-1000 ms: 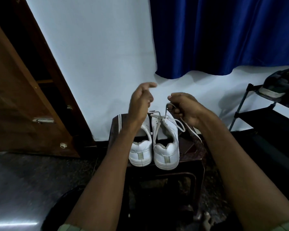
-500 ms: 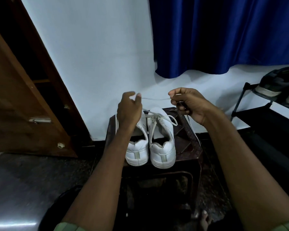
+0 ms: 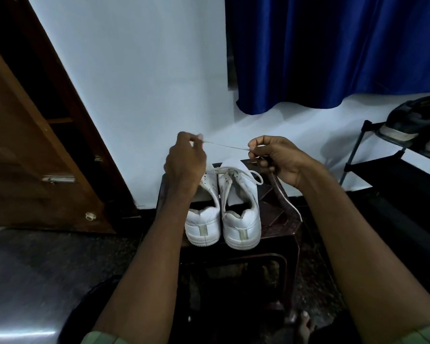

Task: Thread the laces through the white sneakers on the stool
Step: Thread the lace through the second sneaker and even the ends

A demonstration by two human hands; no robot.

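I see a pair of white sneakers (image 3: 221, 209) in smooth, matt leather-like material on a dark brown glossy plastic stool (image 3: 283, 219). The thin white lace (image 3: 225, 146) looks woven. A blue curtain (image 3: 333, 50) has satin sheen; the wooden door (image 3: 23, 145) looks polished.

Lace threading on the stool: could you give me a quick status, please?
Left hand and right hand pinch one lace taut above the sneakers. Right sneaker partly laced. Nothing obstructing.

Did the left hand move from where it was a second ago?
Yes. The left hand swung left, away from the right hand, now above the left sneaker.
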